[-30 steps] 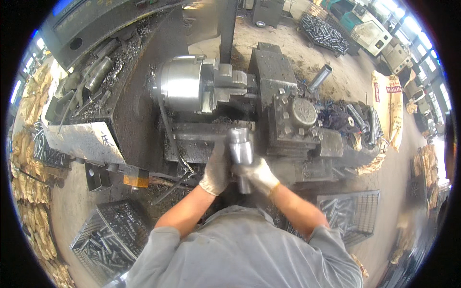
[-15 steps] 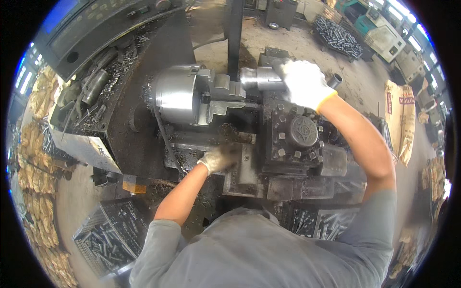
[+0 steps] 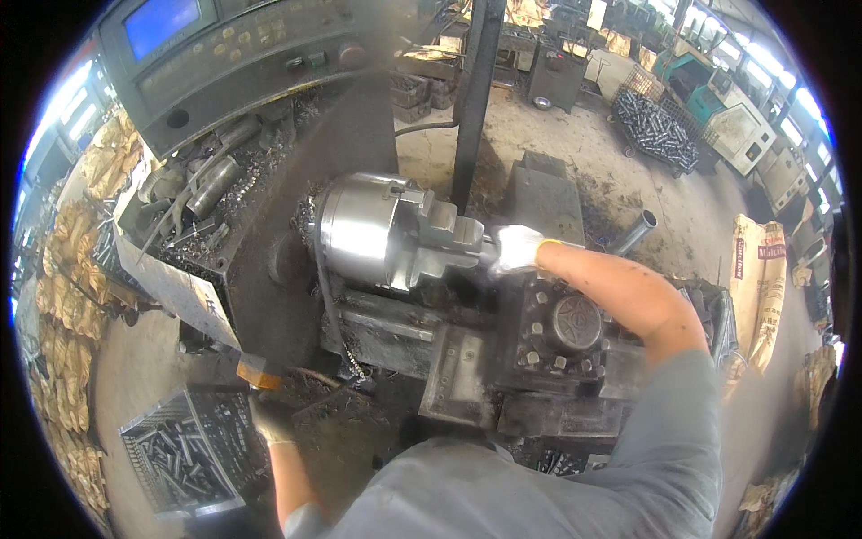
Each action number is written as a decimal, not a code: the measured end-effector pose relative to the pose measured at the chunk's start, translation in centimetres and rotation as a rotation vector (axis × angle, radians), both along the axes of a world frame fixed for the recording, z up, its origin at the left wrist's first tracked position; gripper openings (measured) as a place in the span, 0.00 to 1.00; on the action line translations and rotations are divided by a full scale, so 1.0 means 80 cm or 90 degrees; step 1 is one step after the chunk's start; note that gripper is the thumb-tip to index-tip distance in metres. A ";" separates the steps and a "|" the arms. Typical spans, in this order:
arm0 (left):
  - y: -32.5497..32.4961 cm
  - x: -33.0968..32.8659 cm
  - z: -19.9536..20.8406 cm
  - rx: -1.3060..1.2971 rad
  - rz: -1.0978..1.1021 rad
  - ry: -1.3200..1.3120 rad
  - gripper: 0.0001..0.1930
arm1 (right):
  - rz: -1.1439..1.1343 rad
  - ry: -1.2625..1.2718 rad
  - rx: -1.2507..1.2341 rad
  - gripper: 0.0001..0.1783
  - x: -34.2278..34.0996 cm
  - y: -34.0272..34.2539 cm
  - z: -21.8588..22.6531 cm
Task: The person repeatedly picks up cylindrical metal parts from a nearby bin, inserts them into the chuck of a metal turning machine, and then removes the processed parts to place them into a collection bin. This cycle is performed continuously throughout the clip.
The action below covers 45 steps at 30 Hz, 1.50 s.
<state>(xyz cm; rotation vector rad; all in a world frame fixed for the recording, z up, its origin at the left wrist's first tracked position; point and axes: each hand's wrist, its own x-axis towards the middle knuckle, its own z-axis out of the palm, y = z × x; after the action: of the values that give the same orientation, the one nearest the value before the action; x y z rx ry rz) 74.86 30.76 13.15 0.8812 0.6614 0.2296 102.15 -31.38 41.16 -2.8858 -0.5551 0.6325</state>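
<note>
My right hand [image 3: 519,249], in a white glove, is closed at the outer end of the stepped jaws [image 3: 449,234] of a shiny lathe chuck [image 3: 359,229]. What its fingers grip is hidden by the glove and jaws. Low on the left, my gloved left hand [image 3: 271,424] is beside an orange-yellow block [image 3: 258,370], close to a crate [image 3: 184,508] of metal pieces. Its fingers are dark and blurred. Below my right forearm sits the square tool post [image 3: 575,323] with its round cap and bolts.
A control panel [image 3: 238,54] with a blue screen overhangs the upper left. Behind my right forearm a metal tube [image 3: 636,232] sticks up at a slant. A dark post [image 3: 476,108] rises behind the chuck. Paper sacks [image 3: 759,287] stand at the right, and a heaped parts bin [image 3: 660,130] farther back.
My right hand has moved from behind the tool post to the chuck jaws; the metal cylinder beside it no longer shows. My left hand has gone from the lathe bed down left. The view has shifted.
</note>
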 end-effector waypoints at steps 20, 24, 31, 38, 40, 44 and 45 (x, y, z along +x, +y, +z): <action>-0.030 0.014 0.128 0.712 0.104 0.139 0.20 | -0.259 -0.306 0.340 0.26 -0.179 0.007 0.132; -0.110 0.067 0.278 1.055 0.205 -0.347 0.22 | -0.134 -0.459 0.488 0.16 -0.333 0.070 0.118; -0.274 0.336 0.509 1.198 -0.027 -0.423 0.41 | -0.332 -0.058 0.630 0.16 -0.400 0.137 -0.002; -0.302 0.448 0.539 1.334 -0.127 -0.068 0.46 | -0.226 0.036 0.576 0.21 -0.391 0.119 -0.068; -0.314 0.424 0.524 1.226 -0.111 -0.247 0.43 | -0.212 0.066 0.608 0.22 -0.387 0.116 -0.082; -0.340 0.320 0.447 1.008 -0.005 -0.650 0.29 | -0.146 0.044 0.516 0.22 -0.377 0.115 -0.103; -0.343 0.283 0.416 0.993 -0.043 -0.593 0.26 | -0.194 0.069 0.516 0.20 -0.375 0.118 -0.107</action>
<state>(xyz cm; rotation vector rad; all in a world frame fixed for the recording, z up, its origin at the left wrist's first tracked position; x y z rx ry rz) 97.51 3.30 46.45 2.0412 -0.6035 1.0862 72.12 -21.91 32.58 -2.0944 -0.2542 0.3868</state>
